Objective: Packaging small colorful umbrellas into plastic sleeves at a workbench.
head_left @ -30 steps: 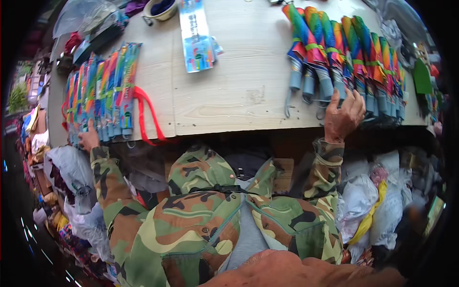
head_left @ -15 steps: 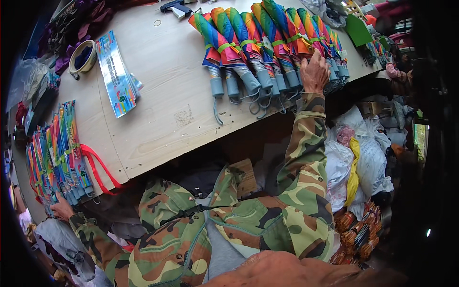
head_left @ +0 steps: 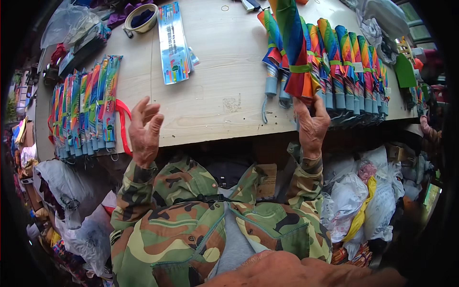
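In my right hand [head_left: 311, 125] is a folded rainbow umbrella [head_left: 300, 52] with a green strap, gripped at its lower end and raised above the table; my fingers hide its handle. Behind and beside it lies a row of similar rainbow umbrellas [head_left: 351, 71] with grey-blue handles toward the table's front edge. My left hand [head_left: 145, 131] hovers at that edge with fingers apart, holding nothing. To its left is a group of umbrellas in printed clear sleeves [head_left: 91, 105]. Flat printed sleeves [head_left: 173, 48] are stacked farther back on the table.
A red ribbon [head_left: 122, 125] hangs by the sleeved umbrellas. At the back left stands a bowl [head_left: 139, 27] with dark cloth inside. A green block [head_left: 405, 71] is at the right end. Stuffed plastic bags [head_left: 344, 210] lie below the table.
My right hand has taken an umbrella from the row and lifted it. My left hand has come away from the sleeved umbrellas, moving right and up. The view has swung left.
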### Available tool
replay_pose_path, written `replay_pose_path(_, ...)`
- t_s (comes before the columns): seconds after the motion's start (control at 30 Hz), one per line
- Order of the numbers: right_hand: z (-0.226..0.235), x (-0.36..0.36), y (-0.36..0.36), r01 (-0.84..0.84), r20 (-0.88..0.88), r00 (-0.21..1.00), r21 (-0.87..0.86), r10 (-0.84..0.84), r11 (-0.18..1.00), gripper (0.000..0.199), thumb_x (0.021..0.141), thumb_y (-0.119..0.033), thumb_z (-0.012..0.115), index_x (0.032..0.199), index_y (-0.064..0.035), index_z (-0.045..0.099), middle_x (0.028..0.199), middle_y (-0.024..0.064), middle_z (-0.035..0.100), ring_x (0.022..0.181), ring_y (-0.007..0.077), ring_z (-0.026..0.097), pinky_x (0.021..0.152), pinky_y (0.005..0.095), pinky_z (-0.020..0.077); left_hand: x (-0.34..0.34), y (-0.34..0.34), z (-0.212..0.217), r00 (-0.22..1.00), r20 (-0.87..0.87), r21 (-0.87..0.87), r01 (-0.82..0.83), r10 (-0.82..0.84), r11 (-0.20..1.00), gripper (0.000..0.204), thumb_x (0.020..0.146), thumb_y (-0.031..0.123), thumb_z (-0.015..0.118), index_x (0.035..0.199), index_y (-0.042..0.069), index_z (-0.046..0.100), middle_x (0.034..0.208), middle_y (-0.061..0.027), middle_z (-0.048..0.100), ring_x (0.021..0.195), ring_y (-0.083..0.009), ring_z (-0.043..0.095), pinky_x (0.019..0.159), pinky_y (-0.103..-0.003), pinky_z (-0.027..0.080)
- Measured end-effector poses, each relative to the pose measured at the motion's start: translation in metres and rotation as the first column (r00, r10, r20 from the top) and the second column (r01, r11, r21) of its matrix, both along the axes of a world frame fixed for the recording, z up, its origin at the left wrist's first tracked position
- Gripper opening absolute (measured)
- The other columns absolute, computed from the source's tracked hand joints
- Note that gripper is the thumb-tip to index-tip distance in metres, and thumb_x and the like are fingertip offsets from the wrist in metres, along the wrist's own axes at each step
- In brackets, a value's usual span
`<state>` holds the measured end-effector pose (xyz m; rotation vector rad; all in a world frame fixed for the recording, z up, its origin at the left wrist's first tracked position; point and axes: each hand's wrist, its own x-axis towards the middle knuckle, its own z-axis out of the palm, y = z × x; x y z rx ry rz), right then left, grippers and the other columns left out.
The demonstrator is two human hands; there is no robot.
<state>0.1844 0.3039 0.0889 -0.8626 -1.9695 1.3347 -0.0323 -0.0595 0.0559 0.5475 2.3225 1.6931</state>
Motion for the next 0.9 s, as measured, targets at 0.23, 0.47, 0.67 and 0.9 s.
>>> replay_pose_path(0.23,-0.061,-0.026,-0.164,-0.421,-0.256,0.906,-0.449,0.338,0.788,0.04,0.103,-0.027,0.08,0.125,0.0036,0.067,0.09,0.0018,0.068,0.077,0.0106,0.061,0.07,0.028,0.051,0.048,0.102,0.001,0.613,0.602,0.524,0.181,-0.512,0.832,0.072,0.1,0.044,0.081,0.147,-0.003,0.053,0.126,-0.0171,0.072,0.116,-0.0223,0.071,0.102,-0.038,0.057)
replay_pose_path(0.47,-0.036,-0.062,-0.093,-0.394,-0.273,0.917,-0.503,0.291,0.769,0.064,0.102,-0.048,0.079,0.134,0.0053,0.066,0.106,0.0093,0.076,0.091,0.0158,0.071,0.082,0.0323,0.059,0.046,0.075,-0.008,0.676,0.633,0.255,0.277,-0.377,0.926,0.032,0.102,0.017,0.076,0.126,0.0,0.064,0.095,-0.0063,0.074,0.086,-0.0134,0.073,0.079,-0.03,0.06)
replay_pose_path(0.67,-0.01,-0.114,-0.093,-0.468,-0.548,0.834,-0.646,0.061,0.603,0.06,0.1,-0.02,0.08,0.145,0.0063,0.052,0.09,0.0094,0.071,0.076,0.0224,0.075,0.072,0.0349,0.0605,0.066,0.075,-0.01,0.85,0.185,-0.31,0.526,-0.492,0.792,0.055,0.092,0.029,0.088,0.133,0.005,0.06,0.093,-0.007,0.076,0.08,-0.0196,0.071,0.074,-0.036,0.057)
replay_pose_path(0.9,-0.027,-0.117,-0.08,-0.796,-0.832,0.541,-0.555,-0.128,0.243,0.052,0.1,-0.021,0.071,0.139,0.008,0.054,0.071,0.0035,0.056,0.057,0.0162,0.062,0.061,0.0367,0.0567,0.062,0.057,-0.002,0.163,0.803,0.456,0.45,-0.573,0.767,0.059,0.092,0.029,0.088,0.136,0.004,0.058,0.094,-0.0102,0.074,0.076,-0.019,0.07,0.069,-0.037,0.058)
